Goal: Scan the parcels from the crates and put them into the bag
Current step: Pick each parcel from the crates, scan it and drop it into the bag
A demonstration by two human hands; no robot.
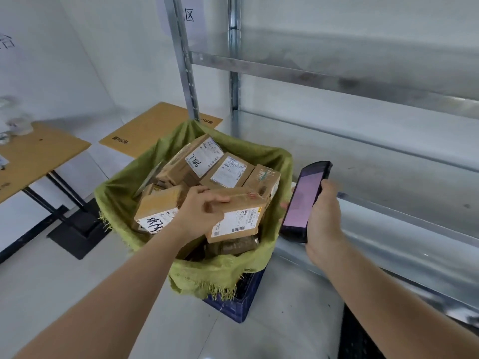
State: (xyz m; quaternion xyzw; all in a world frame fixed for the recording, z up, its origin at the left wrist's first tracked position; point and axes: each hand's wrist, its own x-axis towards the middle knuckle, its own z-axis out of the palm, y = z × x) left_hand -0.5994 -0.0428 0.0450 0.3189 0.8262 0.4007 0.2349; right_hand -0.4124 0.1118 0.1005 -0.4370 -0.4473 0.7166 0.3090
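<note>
Head view, left hand (199, 216) gripping parcel (237, 216) over bag (207, 270) rim

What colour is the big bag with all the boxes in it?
Green, a yellowish green. The bag shows best in the head view.

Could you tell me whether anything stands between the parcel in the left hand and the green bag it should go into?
Nothing visible does. The left hand holds the parcel directly over the open green bag; only other parcels lie beneath it. The scanner in the right hand stays off to the side.
</note>
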